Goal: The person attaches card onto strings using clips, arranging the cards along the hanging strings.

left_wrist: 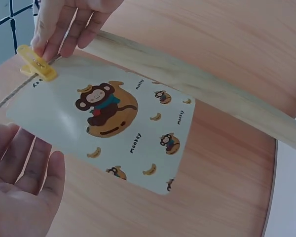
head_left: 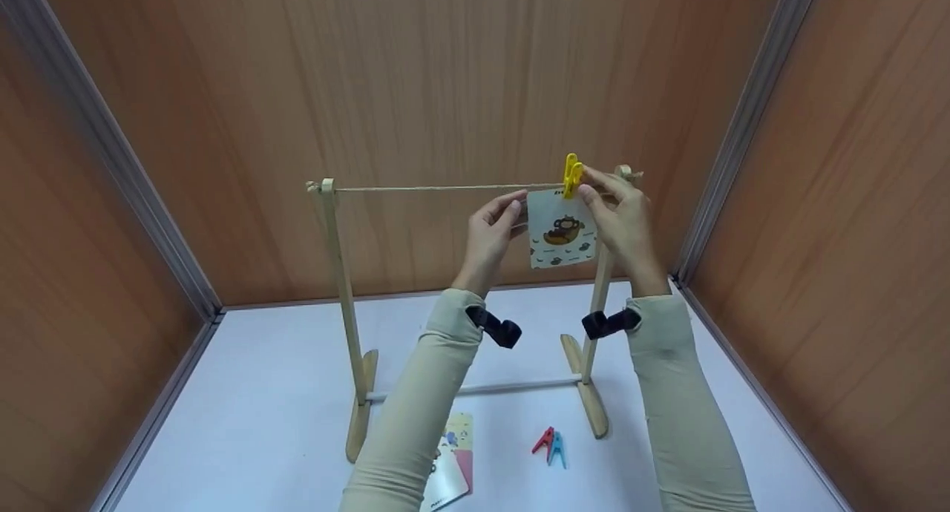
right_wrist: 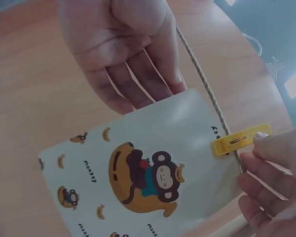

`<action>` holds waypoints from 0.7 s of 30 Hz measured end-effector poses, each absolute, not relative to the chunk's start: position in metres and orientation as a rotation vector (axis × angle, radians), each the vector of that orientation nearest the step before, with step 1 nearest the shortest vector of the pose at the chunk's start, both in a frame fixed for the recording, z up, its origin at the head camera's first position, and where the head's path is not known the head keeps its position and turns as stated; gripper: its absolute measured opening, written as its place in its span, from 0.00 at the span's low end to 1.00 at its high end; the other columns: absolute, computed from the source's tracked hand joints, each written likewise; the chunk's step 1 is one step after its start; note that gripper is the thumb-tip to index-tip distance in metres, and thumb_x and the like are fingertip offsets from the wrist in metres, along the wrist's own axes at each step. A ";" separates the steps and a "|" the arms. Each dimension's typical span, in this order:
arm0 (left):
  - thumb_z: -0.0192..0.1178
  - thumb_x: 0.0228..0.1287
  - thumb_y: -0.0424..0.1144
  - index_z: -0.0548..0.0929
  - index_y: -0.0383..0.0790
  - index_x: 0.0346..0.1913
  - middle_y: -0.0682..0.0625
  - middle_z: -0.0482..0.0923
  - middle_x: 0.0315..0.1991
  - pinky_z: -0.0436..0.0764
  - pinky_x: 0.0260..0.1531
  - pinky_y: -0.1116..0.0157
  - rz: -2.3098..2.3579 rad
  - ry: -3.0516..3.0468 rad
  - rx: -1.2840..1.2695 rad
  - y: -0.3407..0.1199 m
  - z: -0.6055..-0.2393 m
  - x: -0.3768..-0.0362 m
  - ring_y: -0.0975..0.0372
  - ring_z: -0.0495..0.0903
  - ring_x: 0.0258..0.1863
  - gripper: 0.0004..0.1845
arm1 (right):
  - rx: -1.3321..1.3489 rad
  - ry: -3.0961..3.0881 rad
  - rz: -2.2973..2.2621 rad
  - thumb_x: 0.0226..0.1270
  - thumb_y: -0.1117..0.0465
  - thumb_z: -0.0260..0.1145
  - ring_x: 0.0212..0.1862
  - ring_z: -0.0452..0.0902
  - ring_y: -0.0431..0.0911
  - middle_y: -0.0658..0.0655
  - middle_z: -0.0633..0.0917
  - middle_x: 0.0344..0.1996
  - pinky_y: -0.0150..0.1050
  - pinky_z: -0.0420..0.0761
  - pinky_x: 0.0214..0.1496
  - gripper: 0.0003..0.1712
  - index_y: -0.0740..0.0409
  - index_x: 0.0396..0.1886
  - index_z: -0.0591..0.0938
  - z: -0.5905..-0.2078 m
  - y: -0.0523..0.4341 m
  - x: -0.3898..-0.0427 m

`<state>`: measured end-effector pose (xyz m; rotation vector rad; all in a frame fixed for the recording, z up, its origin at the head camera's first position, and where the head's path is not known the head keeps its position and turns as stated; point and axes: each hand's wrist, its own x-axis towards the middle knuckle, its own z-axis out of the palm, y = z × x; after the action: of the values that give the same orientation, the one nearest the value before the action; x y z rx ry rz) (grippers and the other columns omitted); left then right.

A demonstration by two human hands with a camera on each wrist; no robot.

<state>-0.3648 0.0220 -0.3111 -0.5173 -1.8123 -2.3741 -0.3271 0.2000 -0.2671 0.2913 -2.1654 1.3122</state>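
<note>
Nearby, spare pegs (head_left: 550, 445) lie beside cards (head_left: 451, 464).

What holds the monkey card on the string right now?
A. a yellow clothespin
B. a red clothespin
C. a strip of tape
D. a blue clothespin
A. A yellow clothespin clips the top edge of the monkey card to the string, pinched by the right hand; the red and blue clothespins lie on the table.
</note>
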 end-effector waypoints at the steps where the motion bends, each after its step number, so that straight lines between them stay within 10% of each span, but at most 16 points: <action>1: 0.49 0.74 0.37 0.78 0.37 0.58 0.43 0.80 0.53 0.76 0.58 0.58 -2.375 -1.817 -0.523 0.020 -0.312 -0.365 0.57 0.81 0.51 0.15 | 0.288 -2.147 1.325 0.71 0.60 0.60 0.51 0.77 0.49 0.60 0.81 0.55 0.37 0.77 0.55 0.20 0.59 0.61 0.77 -0.269 0.201 -0.327; 6: 0.47 0.75 0.38 0.75 0.37 0.61 0.43 0.79 0.57 0.73 0.61 0.58 -2.361 -1.855 -0.576 0.011 -0.320 -0.364 0.54 0.78 0.57 0.17 | 0.293 -2.070 1.394 0.71 0.58 0.60 0.44 0.76 0.41 0.57 0.82 0.55 0.27 0.75 0.45 0.19 0.56 0.58 0.80 -0.276 0.205 -0.324; 21: 0.49 0.74 0.37 0.70 0.39 0.66 0.41 0.74 0.62 0.71 0.62 0.53 -2.247 -1.967 -0.608 -0.031 -0.357 -0.358 0.53 0.75 0.60 0.20 | 0.283 -2.117 1.501 0.71 0.54 0.60 0.52 0.78 0.42 0.56 0.83 0.54 0.29 0.75 0.54 0.20 0.54 0.59 0.79 -0.316 0.213 -0.318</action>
<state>-0.3580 -0.0309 -0.3568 -0.6075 -1.9670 -2.2468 -0.3182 0.2128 -0.3159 0.2835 -2.1166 1.5013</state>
